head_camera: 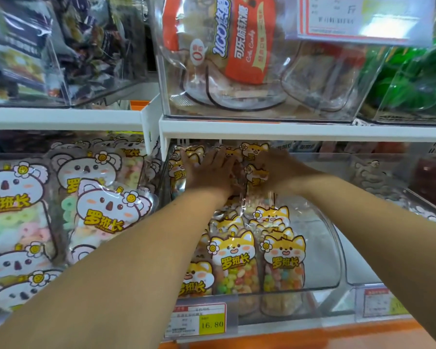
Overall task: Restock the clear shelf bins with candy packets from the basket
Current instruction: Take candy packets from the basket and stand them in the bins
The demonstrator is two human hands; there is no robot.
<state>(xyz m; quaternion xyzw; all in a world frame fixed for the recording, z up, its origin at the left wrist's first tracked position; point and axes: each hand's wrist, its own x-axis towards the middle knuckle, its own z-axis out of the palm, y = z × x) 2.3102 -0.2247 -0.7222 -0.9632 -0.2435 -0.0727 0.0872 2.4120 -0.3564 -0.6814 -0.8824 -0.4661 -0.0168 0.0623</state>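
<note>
Both my arms reach deep into the middle clear bin (335,260) on the lower shelf. My left hand (208,171) lies flat with straight fingers on the yellow fox candy packets (252,157) stacked at the back. My right hand (275,167) is blurred beside it, on the same packets; how its fingers lie is unclear. More fox packets (234,258) of coloured jelly beans stand upright at the bin's front. The basket is out of view.
A bin of white koala candy packets (101,212) sits to the left. Above, a white shelf edge (287,129) carries a clear bin with an orange cola candy bag (239,39). Price tags (199,321) hang below. Another clear bin (388,187) lies right.
</note>
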